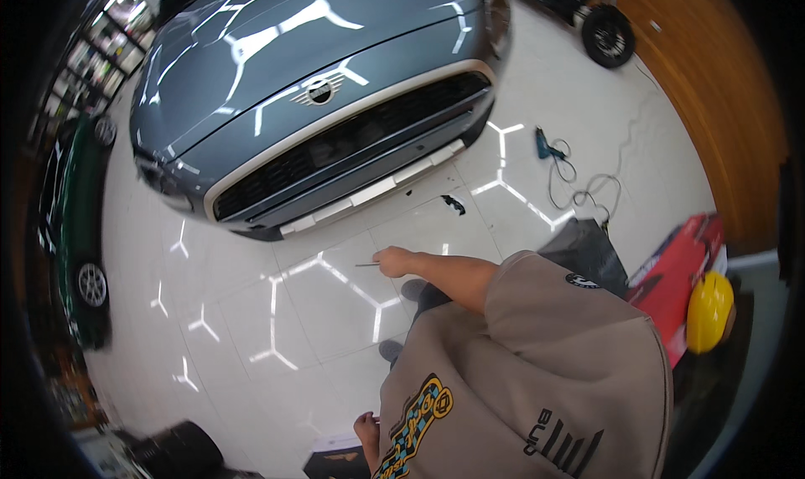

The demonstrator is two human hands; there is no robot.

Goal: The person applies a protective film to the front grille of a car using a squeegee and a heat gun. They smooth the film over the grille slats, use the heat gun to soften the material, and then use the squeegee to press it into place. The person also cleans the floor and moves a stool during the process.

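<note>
My right hand (395, 261) reaches out over the white tiled floor, in front of a blue-grey car (277, 68). Its fingers close around a thin, straight metallic rod (364, 265), which points away from the hand to the left; its exact kind is too small to tell. Low in the view, my left hand (366, 429) hangs near my shirt front with its fingers curled; whatever it may hold is hidden. Above the right hand runs the car's dark front grille (352, 144), with a row of white strips (373, 191) along the bumper's lower edge.
Right of the car, a teal corded power tool (547, 146) lies with its cable looped. Black scraps (454, 204) lie before the bumper. A dark grey sheet (585, 251), red box (681, 269) and yellow helmet (708, 311) are at right; a green car (80, 227) stands left.
</note>
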